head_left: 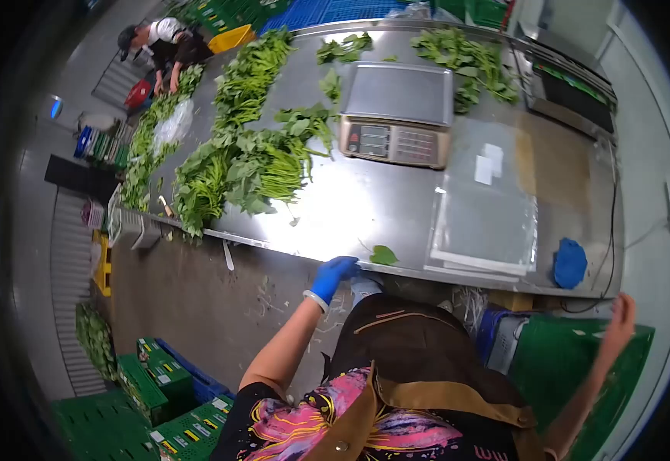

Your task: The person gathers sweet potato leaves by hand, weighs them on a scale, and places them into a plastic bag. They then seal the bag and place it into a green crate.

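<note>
A: Where is your left hand, and what does it do?

B: Your left hand (335, 275), in a blue glove, is at the front edge of the counter (327, 223). The fingers seem to rest on the rim. I see no thing in it, but I cannot tell if they grip the edge.

A: And your right hand?

B: Your right hand (621, 316) is bare and blurred, past the front right corner of the counter. No thing shows in it; how the fingers stand, I cannot tell. The nearest thing on the counter is the blue bundle (570, 263), which lies near that corner, apart from the hand.

A: How would this bundle handle?

B: It looks thin and crumpled, so I judge it light and soft. You could pinch any raised fold; it should not break.

A: What lies near your left hand?

B: A leaf (383, 255), flat, just to the right of it, close to the front edge. It should be very light and easy to tear, so better take it by the stem. The clear bags (477, 230) farther right look smooth and probably slip; hold one at its edge. The greens (277, 165) lie in bunches on the left part of the counter. They should bend and bruise, so grasp them softly around the stems.
</note>
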Demonstrator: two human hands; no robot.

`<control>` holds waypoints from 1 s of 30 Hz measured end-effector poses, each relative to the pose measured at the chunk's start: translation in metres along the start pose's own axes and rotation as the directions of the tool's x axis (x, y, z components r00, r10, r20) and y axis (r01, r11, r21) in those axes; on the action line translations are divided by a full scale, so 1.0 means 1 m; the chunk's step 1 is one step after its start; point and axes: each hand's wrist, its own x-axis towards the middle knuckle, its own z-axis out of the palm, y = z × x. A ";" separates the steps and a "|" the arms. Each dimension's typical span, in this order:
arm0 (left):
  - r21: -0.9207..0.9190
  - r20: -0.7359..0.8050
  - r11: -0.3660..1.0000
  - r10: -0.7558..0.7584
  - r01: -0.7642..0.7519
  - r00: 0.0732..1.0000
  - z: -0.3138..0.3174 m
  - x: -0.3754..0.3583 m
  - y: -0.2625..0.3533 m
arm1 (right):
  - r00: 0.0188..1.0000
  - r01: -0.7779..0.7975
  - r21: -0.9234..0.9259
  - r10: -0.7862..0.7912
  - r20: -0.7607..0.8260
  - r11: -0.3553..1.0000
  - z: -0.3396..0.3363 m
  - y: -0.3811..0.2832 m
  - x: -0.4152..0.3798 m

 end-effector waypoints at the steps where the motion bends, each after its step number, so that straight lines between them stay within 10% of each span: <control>1: -0.101 -0.104 0.995 0.004 -0.015 0.995 -0.007 -0.001 0.002 | 1.000 0.009 0.008 -0.009 0.016 1.000 0.019 -0.047 0.003; 5: -0.314 -0.432 0.943 -0.042 -0.106 0.901 -0.118 0.065 -0.004 | 0.698 0.511 -0.038 -0.388 0.602 0.859 0.278 -0.195 -0.013; 8: -0.452 -0.512 0.866 -0.054 -0.215 0.857 -0.168 0.102 0.021 | 0.522 0.480 0.190 -0.453 0.722 0.856 0.438 -0.259 -0.002; 14: -0.567 -0.557 0.780 -0.125 -0.266 0.821 -0.196 0.159 0.022 | 0.649 0.617 0.003 -0.511 0.563 0.787 0.718 -0.313 0.034; 17: -0.606 -0.535 0.786 -0.288 -0.124 0.794 -0.198 0.173 0.029 | 0.751 0.546 -0.420 -0.200 0.630 0.725 0.787 -0.346 0.032; 20: -0.583 -0.562 0.795 -0.250 -0.164 0.789 -0.200 0.191 0.020 | 0.660 0.530 -0.336 -0.131 0.740 0.779 0.828 -0.332 0.043; 23: -0.668 -0.527 0.713 -0.249 -0.215 0.812 -0.205 0.189 0.044 | 0.664 0.513 0.178 -0.519 0.538 0.840 0.827 -0.334 0.055; 30: -0.785 -0.565 0.452 -0.242 -0.424 0.789 -0.204 0.200 0.056 | 0.444 -0.076 0.188 -0.135 0.886 0.979 0.833 -0.347 0.052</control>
